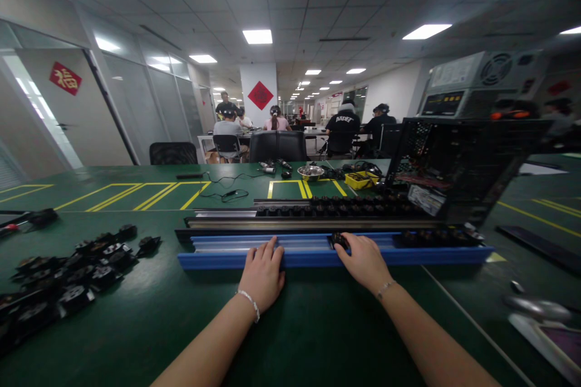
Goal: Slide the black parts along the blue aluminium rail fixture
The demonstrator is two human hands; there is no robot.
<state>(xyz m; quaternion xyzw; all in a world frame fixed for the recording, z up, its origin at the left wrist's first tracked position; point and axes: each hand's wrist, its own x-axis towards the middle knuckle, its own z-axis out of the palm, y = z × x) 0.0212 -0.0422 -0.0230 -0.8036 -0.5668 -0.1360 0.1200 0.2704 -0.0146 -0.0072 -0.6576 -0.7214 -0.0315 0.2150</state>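
Observation:
A long blue rail [299, 259] with a silvery channel lies across the green table in front of me. My left hand [263, 275] rests with outstretched fingers over the rail's near edge, left of its middle. Farther right, my right hand [363, 260] is closed on a small black module [337, 239] in the channel; its lower part is hidden by the fingers. Several similar black modules [429, 238] sit in a row at the rail's right end. Loose black modules [106, 275] are heaped on the table left of my left hand.
Behind the blue rail lie black-edged rails [227, 224] carrying a row of black modules. An open computer case [472, 163] with power supplies on top stands at the right. Farther back are a metal bowl [311, 173], a yellow tray [362, 179] and cables. People sit beyond.

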